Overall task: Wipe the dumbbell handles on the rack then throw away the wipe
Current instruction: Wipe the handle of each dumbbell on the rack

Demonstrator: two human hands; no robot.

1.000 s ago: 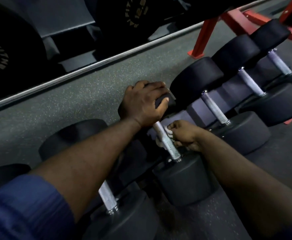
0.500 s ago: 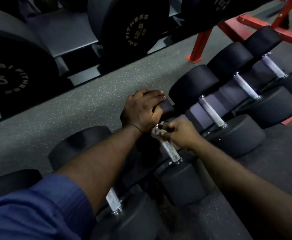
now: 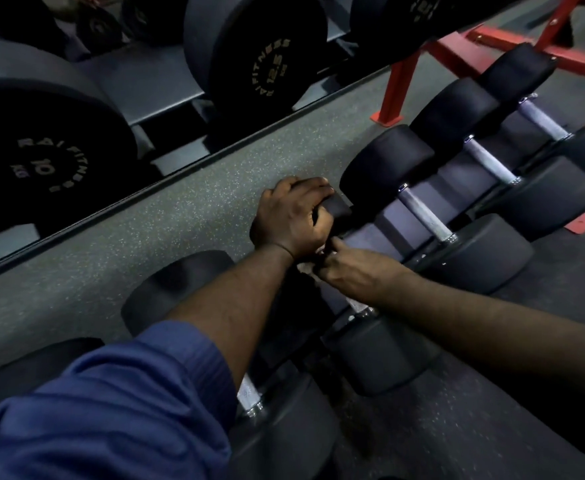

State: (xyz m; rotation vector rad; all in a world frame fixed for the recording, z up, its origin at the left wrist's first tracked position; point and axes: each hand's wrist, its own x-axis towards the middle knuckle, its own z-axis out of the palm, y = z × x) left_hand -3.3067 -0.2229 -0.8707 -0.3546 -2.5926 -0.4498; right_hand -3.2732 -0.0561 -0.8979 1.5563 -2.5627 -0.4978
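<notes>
Black round-headed rubber dumbbells (image 3: 492, 254) are ranged on a dark metal rack (image 3: 457, 178) from 7 to 1 o'clock. The left hand (image 3: 291, 220) is clasped over the middle one's far head; the right hand (image 3: 350, 268), holding a white wipe (image 3: 305, 268), is set at its 4 o'clock.

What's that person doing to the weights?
A person is cleaning a dumbbell on the rack. Their left hand grips its far end to steady it. Their right hand holds a white wipe on the upper part of the metal handle. The next dumbbell to the right sits untouched, its handle bare.
</notes>
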